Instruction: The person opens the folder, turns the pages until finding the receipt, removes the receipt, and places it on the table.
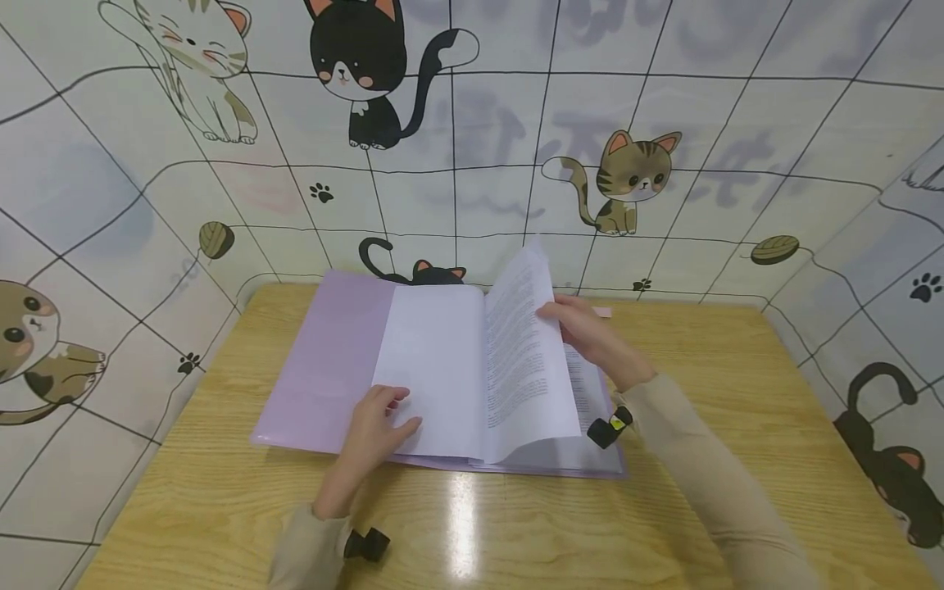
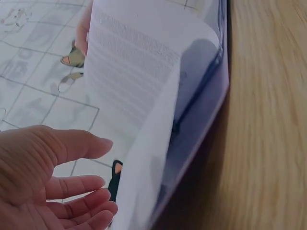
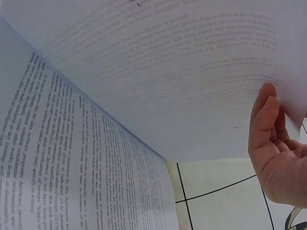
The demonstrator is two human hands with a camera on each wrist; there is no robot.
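Note:
A booklet in a pale purple cover (image 1: pixel 324 360) lies spread on the table, a blank white page (image 1: pixel 435 360) on its left side. Its printed page (image 1: pixel 524 360) stands lifted, tilted up from the spine. The right hand (image 1: pixel 586 328) pinches that page near its outer edge, thumb on the printed face; the right wrist view shows the fingers (image 3: pixel 264 115) behind the sheet. Below it, another printed page (image 3: pixel 72 158) lies flat. The left hand (image 1: pixel 376 422) rests at the lower part of the blank page, fingers loosely bent and thumb apart, holding nothing.
The wooden table (image 1: pixel 221 508) extends around the booklet. A wall (image 1: pixel 501 123) printed with cartoon cats and grid lines rises right behind it. A small pink tab (image 1: pixel 603 312) shows beyond the right hand. Black wrist devices (image 1: pixel 367 544) sit by both sleeves.

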